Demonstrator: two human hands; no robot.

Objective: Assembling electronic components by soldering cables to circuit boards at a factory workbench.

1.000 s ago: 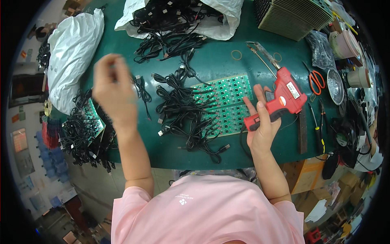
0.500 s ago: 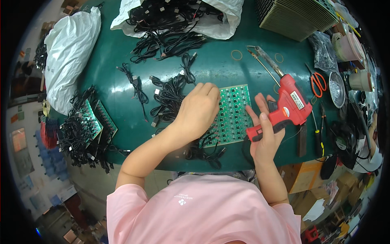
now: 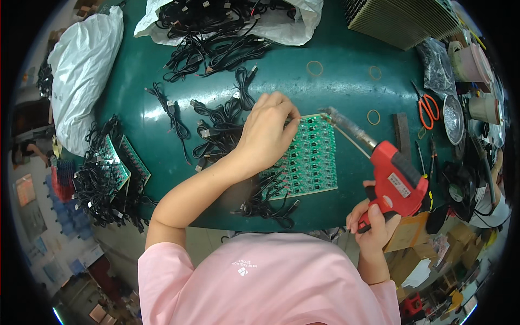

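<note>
White bag: closed-looking plastic bag (image 3: 86,76), lies lengthwise along the far-left side of the green counter (image 3: 346,89).
Wired boards: two green boards (image 3: 117,165) lean aslant below the bag, at the counter's left edge; black cables (image 3: 95,197) heap around them.
Loose cable: one black lead (image 3: 172,111), apart from the heaps, on bare counter.
Open bag: white bag (image 3: 298,24) at the far side, mouth toward the person; black cables spill from it.
Cable bundles: folded black leads (image 3: 219,115) lie left of the work board, with more at its lower left corner; reddish wire ends reach the board there.
Left hand: bent over the upper left part of the board (image 3: 269,127), fingers curled and thumb near the fingertips, a narrow posture; cannot tell whether anything is pinched.
Circuit board: green panel (image 3: 311,157) with rows of small black parts, flat on the counter, partly under the left hand.
Rubber bands: three (image 3: 307,67), beyond and right of the board.
Soldering gun: red body (image 3: 398,179), tip by the board's upper right corner; contact cannot be judged.
Right hand: closed around the gun's handle (image 3: 376,227), near the counter's front edge.
Board stack: tall block (image 3: 401,21), far right.
Scissors: orange handles (image 3: 429,111), right of a dark bar (image 3: 401,135), beside a metal dish (image 3: 453,119).
</note>
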